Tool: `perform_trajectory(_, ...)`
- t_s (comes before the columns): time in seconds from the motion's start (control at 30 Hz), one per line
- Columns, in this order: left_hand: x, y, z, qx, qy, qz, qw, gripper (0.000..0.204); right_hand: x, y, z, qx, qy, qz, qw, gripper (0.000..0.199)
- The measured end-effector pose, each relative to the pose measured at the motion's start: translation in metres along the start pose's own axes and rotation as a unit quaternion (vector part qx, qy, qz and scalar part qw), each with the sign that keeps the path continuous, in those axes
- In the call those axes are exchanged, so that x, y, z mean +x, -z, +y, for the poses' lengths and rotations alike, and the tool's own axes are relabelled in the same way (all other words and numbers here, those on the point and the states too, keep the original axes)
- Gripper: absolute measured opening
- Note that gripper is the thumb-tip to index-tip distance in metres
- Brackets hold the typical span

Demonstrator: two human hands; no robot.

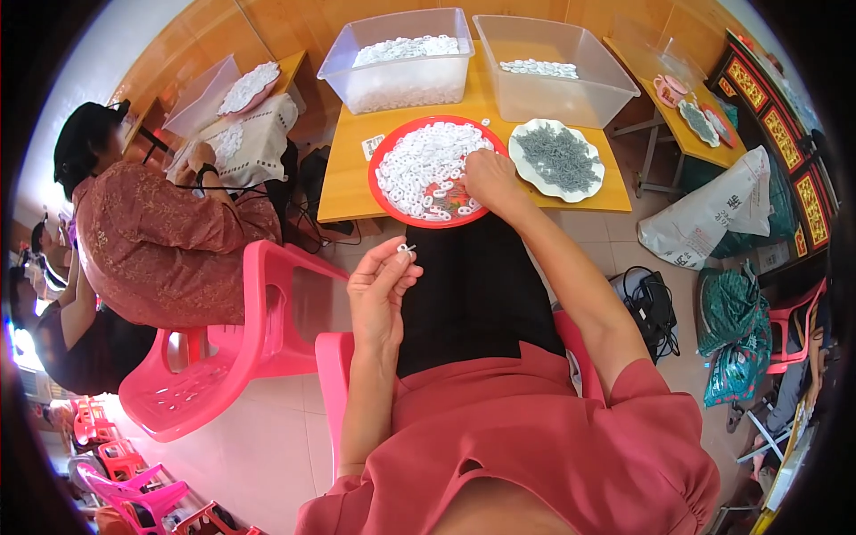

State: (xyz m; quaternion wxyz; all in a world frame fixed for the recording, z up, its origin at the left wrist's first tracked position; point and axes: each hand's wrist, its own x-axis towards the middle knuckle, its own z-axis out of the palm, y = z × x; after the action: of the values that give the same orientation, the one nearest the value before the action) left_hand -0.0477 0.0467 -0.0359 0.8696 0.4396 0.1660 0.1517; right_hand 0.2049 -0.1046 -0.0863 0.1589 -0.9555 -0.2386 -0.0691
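My left hand [378,290] is raised above my lap, left of my black trousers. Its thumb and fingers pinch a small white plastic piece [407,250] with a thin greyish part sticking out. My right hand [490,182] reaches over the right side of a round red tray [421,222], fingers bent down and drawn together; what they hold, if anything, is hidden. Heaped in the tray are many small white oval plastic pieces with holes [419,165]. Just right of that hand, a scalloped white plate [575,193] carries a pile of small thin grey pieces [555,159].
Behind the tray, two clear plastic bins [392,85], [557,94] with white pieces stand on the yellow table [352,187]. At left, a person [169,232] sits by a pink chair [214,366]. White sack [704,218], green bags [736,330] and black cables [651,308] lie right.
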Motion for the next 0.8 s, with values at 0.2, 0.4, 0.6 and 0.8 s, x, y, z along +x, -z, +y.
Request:
perform_trajectory(0.2, -0.004, -0.001, 0.0, -0.015, 0.031, -0.001, 0.999, 0.026, 0.012, 0.014, 0.001, 0.04, -0.027, -0.12, 0.992, 0.032)
perform_trajectory(0.4, -0.01, -0.003, 0.01, -0.036, 0.019, -0.019, 0.999, 0.026, -0.012, 0.044, -0.025, 0.414, -0.034, -0.107, 0.903, 0.026)
perform_trajectory(0.6, -0.012, -0.005, 0.01, -0.12, -0.005, -0.082, 0.989, 0.024, -0.079, 0.083, -0.079, 0.762, -0.044, -0.276, 0.584, 0.018)
perform_trajectory(0.8, -0.013, -0.008, 0.006, -0.133, -0.014, -0.113, 0.985, 0.021, -0.111, 0.085, -0.1, 0.773, -0.044, -0.264, 0.575, 0.02)
